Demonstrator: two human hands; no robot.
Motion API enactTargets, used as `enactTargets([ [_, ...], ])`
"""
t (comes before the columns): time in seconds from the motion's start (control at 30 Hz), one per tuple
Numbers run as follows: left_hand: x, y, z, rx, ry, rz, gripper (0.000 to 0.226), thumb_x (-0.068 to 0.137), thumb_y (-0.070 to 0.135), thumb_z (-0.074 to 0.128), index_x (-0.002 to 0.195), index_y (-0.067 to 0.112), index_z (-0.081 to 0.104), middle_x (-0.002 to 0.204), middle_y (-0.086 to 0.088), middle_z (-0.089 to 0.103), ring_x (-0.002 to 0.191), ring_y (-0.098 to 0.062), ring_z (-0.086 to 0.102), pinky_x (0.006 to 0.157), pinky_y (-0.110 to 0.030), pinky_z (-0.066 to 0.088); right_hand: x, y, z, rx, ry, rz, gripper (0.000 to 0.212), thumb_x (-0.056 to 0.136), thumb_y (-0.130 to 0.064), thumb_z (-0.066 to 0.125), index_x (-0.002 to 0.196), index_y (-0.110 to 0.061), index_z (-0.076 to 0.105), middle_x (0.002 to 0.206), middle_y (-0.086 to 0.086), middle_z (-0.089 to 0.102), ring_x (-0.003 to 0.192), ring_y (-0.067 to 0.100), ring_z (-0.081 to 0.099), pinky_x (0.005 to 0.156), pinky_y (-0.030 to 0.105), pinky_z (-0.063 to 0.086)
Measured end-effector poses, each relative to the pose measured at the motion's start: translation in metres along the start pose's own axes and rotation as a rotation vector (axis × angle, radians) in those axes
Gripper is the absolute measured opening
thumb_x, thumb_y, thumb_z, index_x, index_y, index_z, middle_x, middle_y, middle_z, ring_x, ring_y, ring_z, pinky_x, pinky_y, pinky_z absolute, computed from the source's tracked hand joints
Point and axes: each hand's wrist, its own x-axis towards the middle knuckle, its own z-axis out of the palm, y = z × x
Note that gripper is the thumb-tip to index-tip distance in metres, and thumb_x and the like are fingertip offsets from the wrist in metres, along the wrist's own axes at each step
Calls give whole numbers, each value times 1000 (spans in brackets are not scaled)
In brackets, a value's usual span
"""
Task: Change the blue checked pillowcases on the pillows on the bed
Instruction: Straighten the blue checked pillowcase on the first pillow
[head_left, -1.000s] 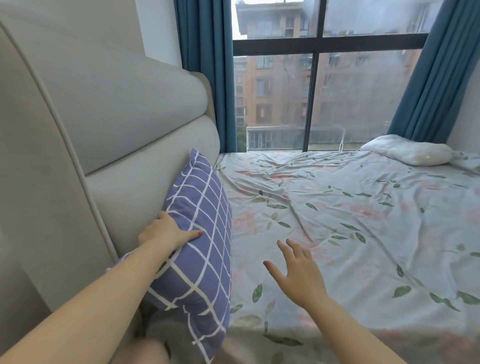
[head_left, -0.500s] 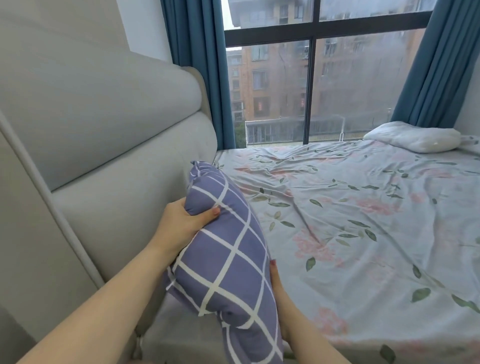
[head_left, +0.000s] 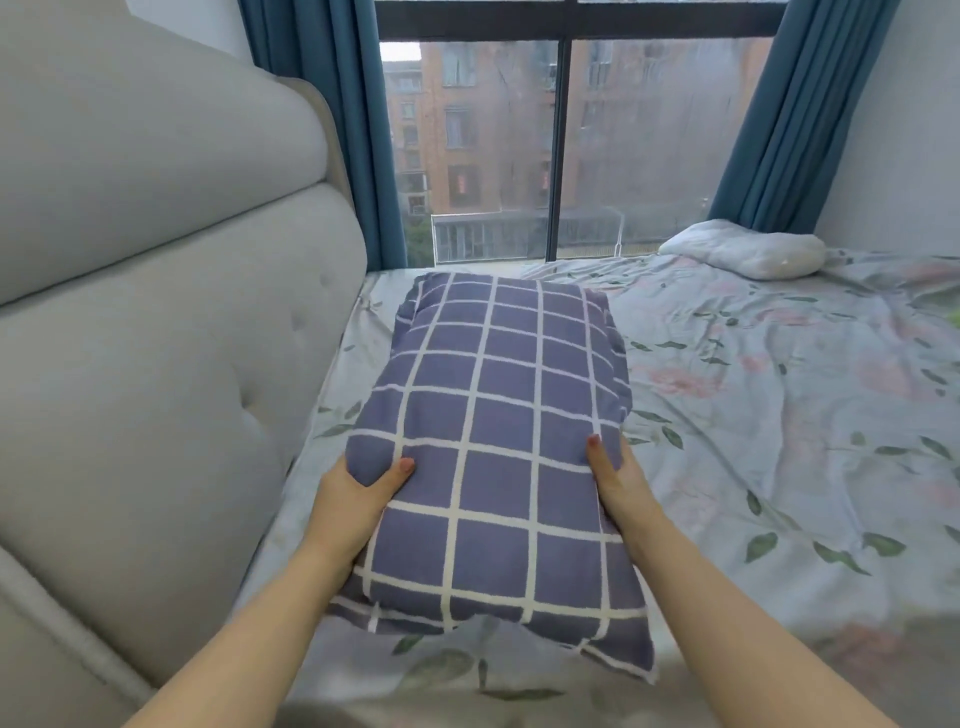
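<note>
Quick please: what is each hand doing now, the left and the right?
Left hand: closed on the left side of the blue checked pillow, thumb on top.
Right hand: closed on its right side, thumb on top, fingers hidden.

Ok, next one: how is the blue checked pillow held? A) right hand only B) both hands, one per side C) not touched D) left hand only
B: the left hand and right hand each grip one side of the blue checked pillow, thumbs on top.

Matt woven cloth pillowcase (head_left: 498, 441), crumpled cotton-like bedsheet (head_left: 779, 415), smooth padded headboard (head_left: 156, 312)
</note>
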Motion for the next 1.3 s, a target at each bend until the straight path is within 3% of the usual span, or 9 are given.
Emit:
enactTargets([
  [0.17, -6, -85, 16, 130, -196, -259, 64, 85, 52, 61, 139, 18, 52, 123, 3, 63, 106, -17, 60, 90, -28, 44, 16, 25, -7, -233, -152, 46, 72, 86, -46, 66, 149, -29, 34, 146, -10, 43, 130, 8, 46, 104, 25, 38],
  [0.27, -3, -105, 14, 146, -143, -290, 53, 92, 49, 57, 133, 17, 54, 121, 1, 66, 99, -13, 62, 90, -28, 45, 11, 53, -24, -395, -140, 181, 79, 89, -52, 60, 152, -19, 28, 157, -4, 30, 142, 17, 32, 111, 30, 28],
  [0.37, 3, -106, 16, 181, -133, -244, 53, 92, 51, 56, 134, 19, 50, 118, 6, 65, 104, -13, 61, 88, -27, 44, -9, 63, -41, -378, -52, 295, 75, 81, -61, 59, 142, -23, 39, 132, -1, 59, 111, 17, 62, 88, 30, 51],
  [0.47, 10, -106, 17, 234, -104, -204, 49, 93, 49, 56, 134, 23, 44, 121, 13, 55, 109, -11, 53, 90, -25, 39, -17, 60, -49, -336, -102, 326, 59, 80, -57, 65, 129, -30, 45, 102, -5, 69, 79, 14, 73, 65, 25, 55],
  [0.63, 17, -111, 24, 297, -146, -164, 70, 87, 60, 55, 148, 31, 37, 138, 15, 53, 120, -10, 53, 101, -27, 39, -18, 70, -39, -460, -96, 254, 92, 61, -80, 60, 139, -33, 41, 123, -14, 61, 102, 11, 64, 88, 31, 52],
  [0.83, 14, -106, 23, 295, -105, -297, 67, 87, 63, 52, 139, 21, 44, 122, 10, 56, 105, -14, 54, 84, -26, 39, -20, 80, -32, -393, -44, 258, 104, 55, -76, 68, 144, -33, 36, 134, -10, 55, 113, 16, 60, 100, 41, 50],
  [1.03, 9, -111, 13, 286, -58, -444, 67, 78, 73, 54, 112, 15, 59, 94, 5, 67, 83, -12, 62, 63, -23, 43, -15, 77, -12, -283, -95, 163, 54, 76, -48, 76, 121, -47, 47, 110, -33, 56, 98, -10, 56, 77, 15, 45],
  [1.2, 10, -110, 9, 277, -145, -473, 84, 69, 81, 56, 125, 19, 61, 110, 0, 69, 98, -21, 64, 89, -33, 48, -12, 70, -12, -312, -122, 155, 46, 80, -42, 75, 120, -44, 51, 104, -29, 59, 90, -12, 56, 64, 6, 44],
  [1.3, 18, -102, 12, 287, -188, -466, 83, 71, 81, 55, 129, 21, 58, 111, -1, 68, 96, -21, 63, 89, -33, 47, -14, 62, -24, -322, -86, 235, 67, 73, -47, 79, 133, -33, 52, 114, -13, 66, 95, 9, 66, 70, 21, 51],
])
